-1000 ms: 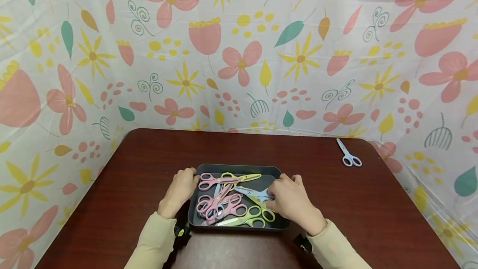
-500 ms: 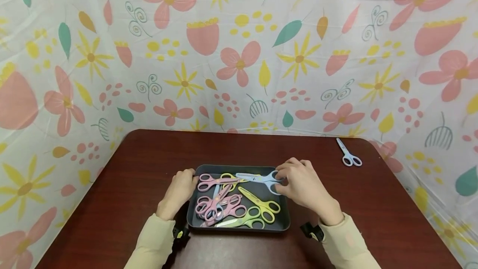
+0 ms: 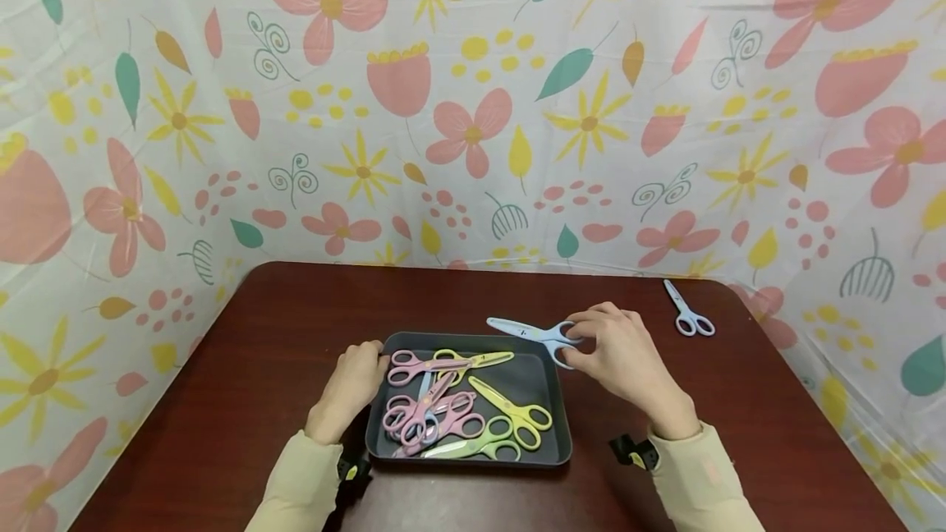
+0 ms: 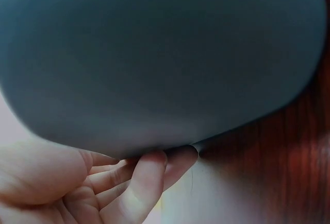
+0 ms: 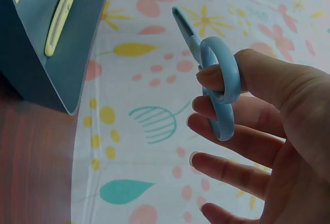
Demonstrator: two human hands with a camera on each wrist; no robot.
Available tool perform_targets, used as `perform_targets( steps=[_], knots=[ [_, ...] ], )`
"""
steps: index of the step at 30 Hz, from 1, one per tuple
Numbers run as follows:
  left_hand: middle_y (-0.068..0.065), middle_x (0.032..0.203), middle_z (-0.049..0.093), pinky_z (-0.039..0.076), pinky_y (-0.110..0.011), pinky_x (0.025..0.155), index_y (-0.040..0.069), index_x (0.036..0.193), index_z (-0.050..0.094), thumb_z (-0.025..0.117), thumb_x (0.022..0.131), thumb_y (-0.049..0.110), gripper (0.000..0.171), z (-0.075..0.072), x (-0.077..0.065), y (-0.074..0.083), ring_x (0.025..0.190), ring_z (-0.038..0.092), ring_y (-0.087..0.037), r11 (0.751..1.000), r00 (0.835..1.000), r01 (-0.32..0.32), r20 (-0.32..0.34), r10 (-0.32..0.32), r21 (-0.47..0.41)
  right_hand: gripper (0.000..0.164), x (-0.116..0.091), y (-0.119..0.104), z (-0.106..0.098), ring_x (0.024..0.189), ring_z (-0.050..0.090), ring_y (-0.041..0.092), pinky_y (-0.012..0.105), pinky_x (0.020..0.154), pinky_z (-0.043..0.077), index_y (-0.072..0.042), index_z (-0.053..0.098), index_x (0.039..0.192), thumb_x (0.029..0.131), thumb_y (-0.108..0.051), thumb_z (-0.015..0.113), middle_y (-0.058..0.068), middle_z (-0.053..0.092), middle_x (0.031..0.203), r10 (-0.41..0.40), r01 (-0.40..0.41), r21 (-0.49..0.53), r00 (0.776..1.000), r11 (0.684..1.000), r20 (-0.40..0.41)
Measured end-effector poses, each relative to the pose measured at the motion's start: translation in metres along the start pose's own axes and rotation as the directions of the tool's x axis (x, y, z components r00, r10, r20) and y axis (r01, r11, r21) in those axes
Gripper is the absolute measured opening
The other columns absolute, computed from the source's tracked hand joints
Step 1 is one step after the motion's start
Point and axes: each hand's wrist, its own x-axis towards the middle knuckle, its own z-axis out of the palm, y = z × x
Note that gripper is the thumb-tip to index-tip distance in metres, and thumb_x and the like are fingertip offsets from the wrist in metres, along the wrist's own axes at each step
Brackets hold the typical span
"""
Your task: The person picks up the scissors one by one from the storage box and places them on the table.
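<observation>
My right hand [image 3: 617, 351] holds a pair of light blue scissors [image 3: 528, 332] by the handle loops, blades pointing left over the far right corner of the dark grey tray [image 3: 565, 417]. In the right wrist view, the thumb goes through one loop of the blue scissors [image 5: 229, 74] and the fingers lie around the other. At the tray's left side, my left hand [image 3: 355, 380] grips the edge. The left wrist view has the tray wall [image 4: 165, 69] filling most of the frame, with thumb and fingers at its edge. Pink scissors [image 3: 421, 413] lie inside the tray.
Yellow scissors [image 3: 510, 413] and green scissors [image 3: 480, 442] also lie in the tray, at its right and near side. Another blue pair of scissors [image 3: 687, 310] rests at the table's far right. A flowered cloth [image 3: 473, 105] hangs behind the dark red table [image 3: 332, 294].
My right hand has lifted the blue scissors from the pile and carried them back and right, past the tray's rim. The yellow pair beneath has come into view. My left hand stays at the tray.
</observation>
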Motion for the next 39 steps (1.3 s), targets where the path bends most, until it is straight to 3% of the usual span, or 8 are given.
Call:
perform_targets(
  steps=[9, 21, 30, 39],
  knots=[
    [-0.011, 0.076, 0.063, 0.047, -0.035, 0.057, -0.005, 0.101, 0.067, 0.060, 0.095, 0.007, 0.015, -0.002, 0.001, 0.001, 0.062, 0.060, -0.019, 1.000, 0.999, -0.029, -0.022, 0.029, 0.010, 0.011, 0.001, 0.013, -0.009, 0.101, 0.058, 0.025, 0.053, 0.083, 0.037, -0.015, 0.078, 0.084, 0.075, -0.021, 0.081, 0.007, 0.071, 0.104, 0.032, -0.030, 0.019, 0.997, 0.999, -0.072],
    [-0.009, 0.074, 0.061, 0.045, -0.034, 0.055, -0.004, 0.100, 0.067, 0.060, 0.095, 0.006, 0.013, 0.000, 0.000, -0.001, 0.061, 0.058, -0.019, 1.000, 1.000, -0.021, -0.015, 0.021, 0.007, 0.013, -0.003, 0.026, -0.010, 0.097, 0.059, 0.027, 0.051, 0.081, 0.039, -0.011, 0.078, 0.082, 0.071, -0.018, 0.083, 0.008, 0.072, 0.100, 0.033, -0.031, 0.016, 0.986, 0.999, -0.165],
    [-0.007, 0.070, 0.059, 0.044, -0.035, 0.055, -0.003, 0.096, 0.066, 0.061, 0.094, 0.006, 0.011, -0.001, -0.001, 0.000, 0.059, 0.057, -0.019, 0.999, 0.999, -0.035, -0.028, 0.035, 0.017, 0.015, -0.006, 0.032, -0.012, 0.092, 0.061, 0.027, 0.040, 0.063, 0.043, -0.009, 0.079, 0.083, 0.070, -0.016, 0.083, 0.008, 0.072, 0.101, 0.046, -0.048, -0.006, 0.974, 0.999, -0.220],
    [-0.007, 0.069, 0.057, 0.044, -0.034, 0.054, -0.003, 0.095, 0.066, 0.061, 0.094, 0.006, 0.011, 0.000, -0.002, 0.001, 0.057, 0.055, -0.018, 0.999, 0.999, -0.037, -0.020, 0.037, 0.003, 0.017, -0.006, 0.037, -0.008, 0.092, 0.061, 0.029, 0.047, 0.072, 0.042, -0.007, 0.079, 0.084, 0.070, -0.016, 0.083, 0.009, 0.072, 0.101, 0.056, -0.061, -0.017, 0.973, 0.998, -0.223]
  ],
)
